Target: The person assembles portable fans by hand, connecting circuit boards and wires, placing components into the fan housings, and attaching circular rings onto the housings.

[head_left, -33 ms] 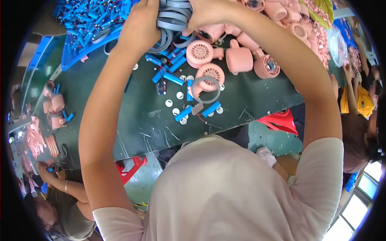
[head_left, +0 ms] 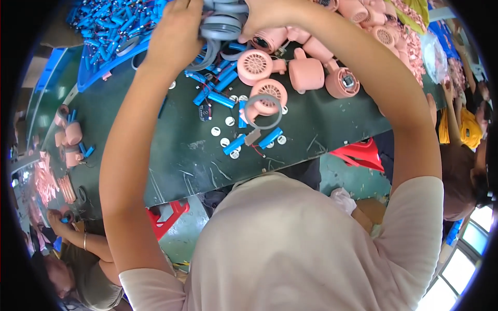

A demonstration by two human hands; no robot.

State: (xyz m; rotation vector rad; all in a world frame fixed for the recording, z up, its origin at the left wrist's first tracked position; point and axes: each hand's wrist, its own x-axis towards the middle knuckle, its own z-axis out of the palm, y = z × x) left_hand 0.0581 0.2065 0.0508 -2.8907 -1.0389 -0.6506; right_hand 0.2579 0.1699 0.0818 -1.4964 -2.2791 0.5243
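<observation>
At the top edge, my left hand [head_left: 176, 32] and my right hand [head_left: 265, 18] grip a stack of grey rings [head_left: 222, 27] from either side. Part of the fingers is cut off by the picture's edge. More grey rings hang or lie just below the stack, beside my left hand. Under them lie blue cylindrical battery cells [head_left: 221, 99] with thin wires. Pink fan housings [head_left: 255, 67] with round grilles are close to my right hand. A single grey ring [head_left: 280, 120] leans on one pink grilled housing.
A blue tray [head_left: 106, 71] heaped with blue cells stands at the far left. Pink housings [head_left: 384, 36] pile up at the far right. White round discs [head_left: 216, 131] dot the green table [head_left: 192, 171]. Co-workers sit at both sides; red stools [head_left: 360, 155] show below.
The grey ring stack has shifted slightly downward between my hands. My left hand has moved a little left. The table things hold their places.
</observation>
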